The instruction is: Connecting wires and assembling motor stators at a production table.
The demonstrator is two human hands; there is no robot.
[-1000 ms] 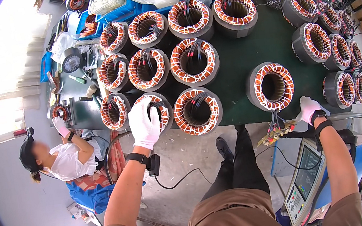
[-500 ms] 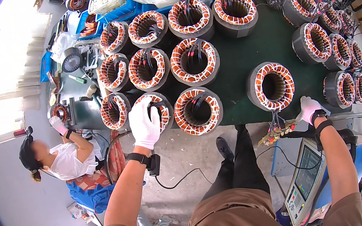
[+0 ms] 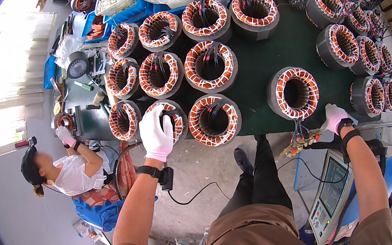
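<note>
1 stator at the worktop's front edge, leads run to clips

1 copper-wound stator (image 3: pixel 311 92) is set alone by the worktop's (image 3: pixel 258 65) front edge, R of centre, prob. so its leads (image 3: pixel 299 129) can reach the clip strip (image 3: pixel 299 146) just beyond that edge. A tester w/ screen (image 3: pixel 331 181) is placed below, toward the front R corner, presumably for short cabling. 10 more stators (image 3: pixel 192 69) are set in 3 rows, L & back, leads mostly tucked in bores, likely vs. snagging. L hand (image 3: pixel 155 135), gloved, is laid over the front row's middle stator (image 3: pixel 177 125), part-open, thumb apart, nothing seen clasped; perhaps just rested. R hand (image 3: pixel 334 115) is held at the front edge nr the clip strip, fingers bent; whether anything's gripped can't be told.
</note>
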